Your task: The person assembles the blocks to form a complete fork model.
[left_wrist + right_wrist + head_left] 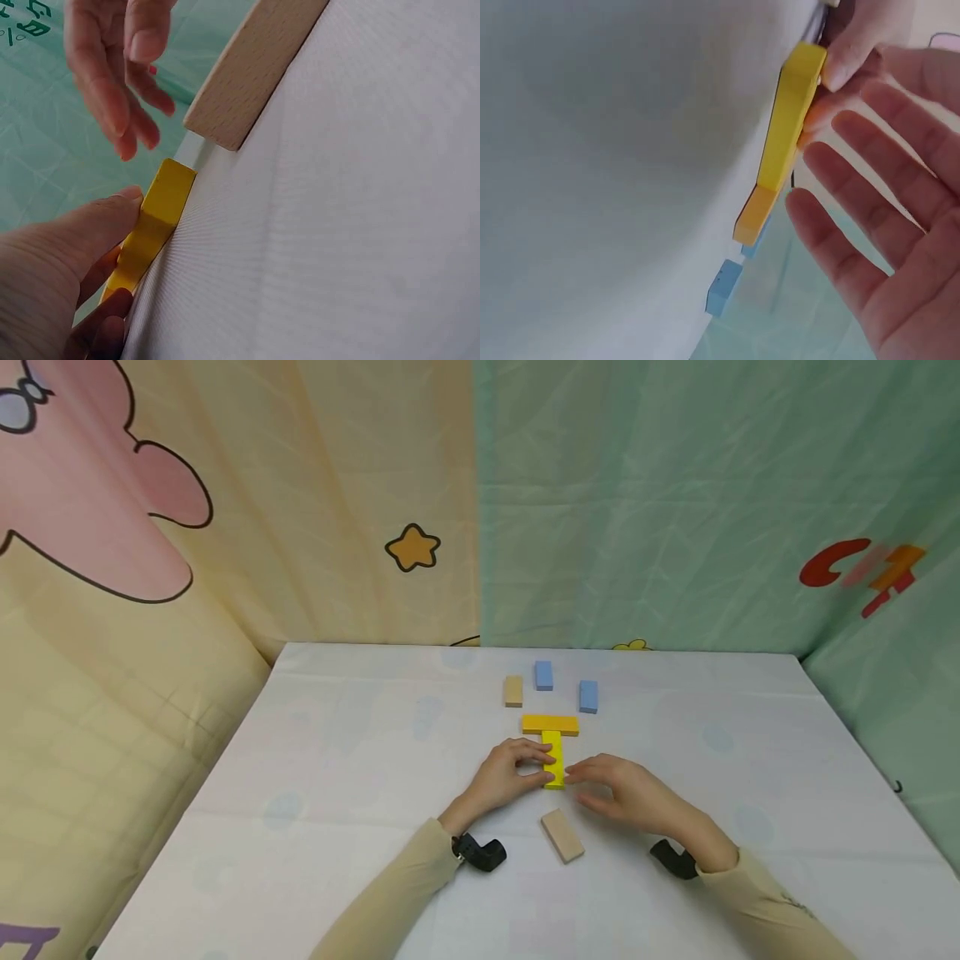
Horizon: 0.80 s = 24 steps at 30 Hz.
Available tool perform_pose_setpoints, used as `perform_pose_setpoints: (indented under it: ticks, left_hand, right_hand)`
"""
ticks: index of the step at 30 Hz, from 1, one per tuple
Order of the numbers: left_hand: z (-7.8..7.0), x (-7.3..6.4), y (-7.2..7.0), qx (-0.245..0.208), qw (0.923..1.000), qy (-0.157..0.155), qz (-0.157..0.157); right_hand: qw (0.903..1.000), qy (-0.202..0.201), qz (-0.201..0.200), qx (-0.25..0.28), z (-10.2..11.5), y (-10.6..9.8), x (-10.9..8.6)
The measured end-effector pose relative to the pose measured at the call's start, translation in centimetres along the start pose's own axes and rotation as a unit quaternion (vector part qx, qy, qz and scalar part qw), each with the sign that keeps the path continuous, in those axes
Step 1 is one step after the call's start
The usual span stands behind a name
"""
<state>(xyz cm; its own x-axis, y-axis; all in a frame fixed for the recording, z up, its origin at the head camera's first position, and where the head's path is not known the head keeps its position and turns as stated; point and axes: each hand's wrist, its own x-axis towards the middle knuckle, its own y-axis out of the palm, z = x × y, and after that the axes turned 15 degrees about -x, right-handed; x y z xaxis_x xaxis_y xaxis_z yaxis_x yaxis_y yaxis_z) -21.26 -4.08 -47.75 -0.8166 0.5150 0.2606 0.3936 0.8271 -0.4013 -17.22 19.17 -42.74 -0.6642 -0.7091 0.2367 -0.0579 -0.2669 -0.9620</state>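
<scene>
Touching a yellow block (558, 767) on the table (337, 843), its far end against an orange block (551, 725), the left hand (510, 771) bends its fingers, grip unclear; the right hand (628, 789) hovers beside, fingers spread.

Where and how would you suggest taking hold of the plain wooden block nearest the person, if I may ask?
Probably across the middle of its two long sides, coming from above with the empty right hand: the wooden block lies at an angle on the table, its long edges free and nothing touching it.
</scene>
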Motion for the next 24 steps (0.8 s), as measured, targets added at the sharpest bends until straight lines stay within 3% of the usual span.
perform_pose_setpoints:
  ticks: [8, 14, 24]
  left_hand:
    - [0.0, 0.0, -0.1, -0.002, 1.0000, -0.008, 0.001]
    - [0.0, -0.1, -0.2, -0.002, 0.9999, -0.014, 0.003]
    - [0.0, 0.0, -0.1, -0.001, 1.0000, -0.009, 0.003]
  right_hand:
    - [0.9960, -0.048, 0.060, 0.046, 2.0, 0.1, -1.9]
    - [0.9925, -0.100, 0.058, 0.041, 2.5, 0.4, -2.3]
    - [0.9961, -0.073, 0.050, 0.004, 2.5, 1.1, -2.0]
